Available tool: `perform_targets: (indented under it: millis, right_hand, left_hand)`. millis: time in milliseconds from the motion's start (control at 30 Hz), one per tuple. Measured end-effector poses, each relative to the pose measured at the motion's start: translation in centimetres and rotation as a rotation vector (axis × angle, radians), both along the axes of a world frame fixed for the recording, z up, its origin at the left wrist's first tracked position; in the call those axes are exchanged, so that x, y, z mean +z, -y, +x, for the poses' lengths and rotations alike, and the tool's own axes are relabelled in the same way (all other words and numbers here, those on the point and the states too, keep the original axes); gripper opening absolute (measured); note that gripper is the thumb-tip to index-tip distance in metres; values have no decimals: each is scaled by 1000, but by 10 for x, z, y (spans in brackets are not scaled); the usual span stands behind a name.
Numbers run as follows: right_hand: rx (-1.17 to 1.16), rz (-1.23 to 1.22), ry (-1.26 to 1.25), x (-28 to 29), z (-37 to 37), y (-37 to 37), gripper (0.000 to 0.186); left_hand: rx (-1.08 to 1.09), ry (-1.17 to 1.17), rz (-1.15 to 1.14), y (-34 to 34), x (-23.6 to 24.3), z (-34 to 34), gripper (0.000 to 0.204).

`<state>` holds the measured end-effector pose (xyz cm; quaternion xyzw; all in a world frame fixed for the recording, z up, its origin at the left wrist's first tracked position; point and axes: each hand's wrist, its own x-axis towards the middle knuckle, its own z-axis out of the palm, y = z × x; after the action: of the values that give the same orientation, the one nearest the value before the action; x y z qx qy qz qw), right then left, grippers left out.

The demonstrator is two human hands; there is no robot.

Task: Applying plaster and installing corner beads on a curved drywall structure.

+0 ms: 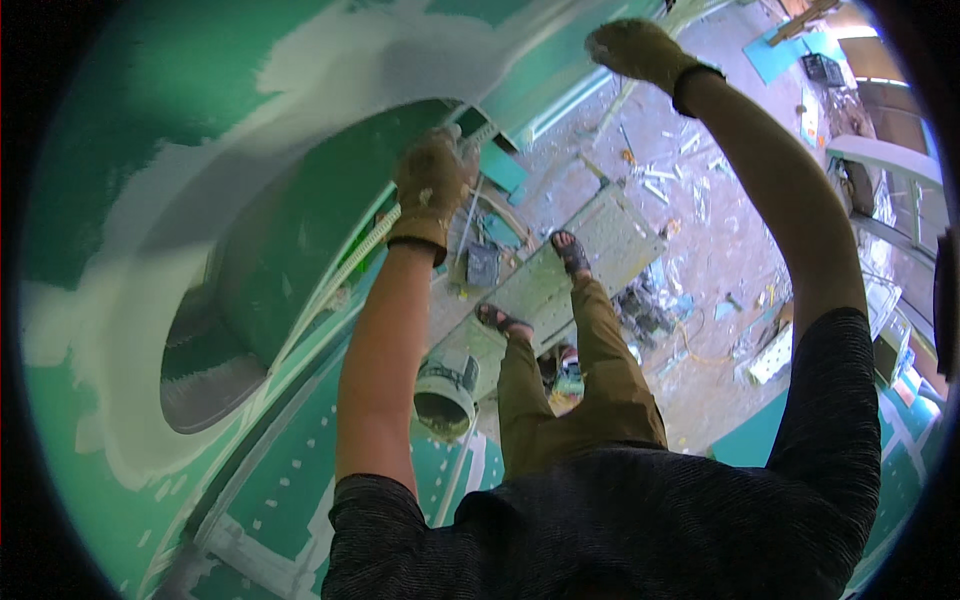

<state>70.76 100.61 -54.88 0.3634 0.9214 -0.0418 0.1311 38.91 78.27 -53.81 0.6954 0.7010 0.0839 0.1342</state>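
My left hand (432,190), in a tan work glove with white smears, is closed around a white perforated corner bead (378,236). This strip runs along the edge of a curved opening in the green drywall (120,190), which has wide white patches of joint compound (340,50). Its upper end pokes out past my fingers. Raised at the top, my right hand (638,52) is gloved too and closed, close to the drywall's far edge. Whatever it may hold is hidden by the glove.
I stand in sandals on a dusty platform (612,232) above a littered floor (710,190). A bucket (444,396) is to the left of my legs. Offcuts and scraps lie around. A black crate (822,68) is at the far right, with a white arched frame (885,155) nearer.
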Motion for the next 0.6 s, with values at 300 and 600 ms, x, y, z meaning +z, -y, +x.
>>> perform_targets:
  millis: [300,600]
  right_hand:
    - [-76,-74,7,13,-19,-6,34]
    - [-53,-36,-16,21,-33,-15,34]
  left_hand:
    - [38,-84,124,-9,-26,6,27]
    - [13,-247,141,-27,-46,5,28]
